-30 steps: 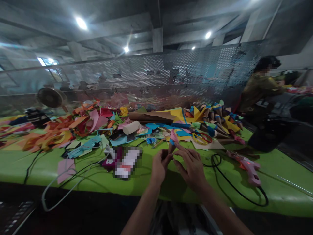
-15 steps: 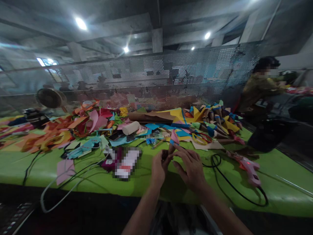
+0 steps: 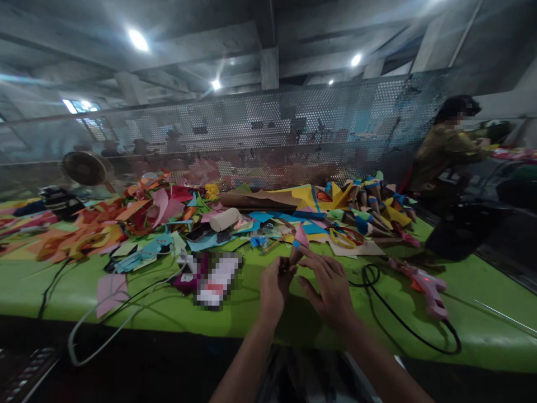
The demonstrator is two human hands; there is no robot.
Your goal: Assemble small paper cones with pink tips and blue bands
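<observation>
A pink paper cone (image 3: 299, 237) is held near frame centre, its long axis almost upright, wide end up. Its lower tip is pinched by the left hand (image 3: 274, 285) and touched by the loosely open right hand (image 3: 331, 286).

No text, label, brand, number or sign can be read in this view. The flat packet (image 3: 218, 278) lying on the green table (image 3: 84, 285), just left of the hands, is blurred into squares, so its print cannot be told. The pink and blue paper piece (image 3: 299, 238), held in the grip of the left hand (image 3: 274, 285) and touched by the spread fingers of the right hand (image 3: 331, 288), is too small and dim to show any marking.
</observation>
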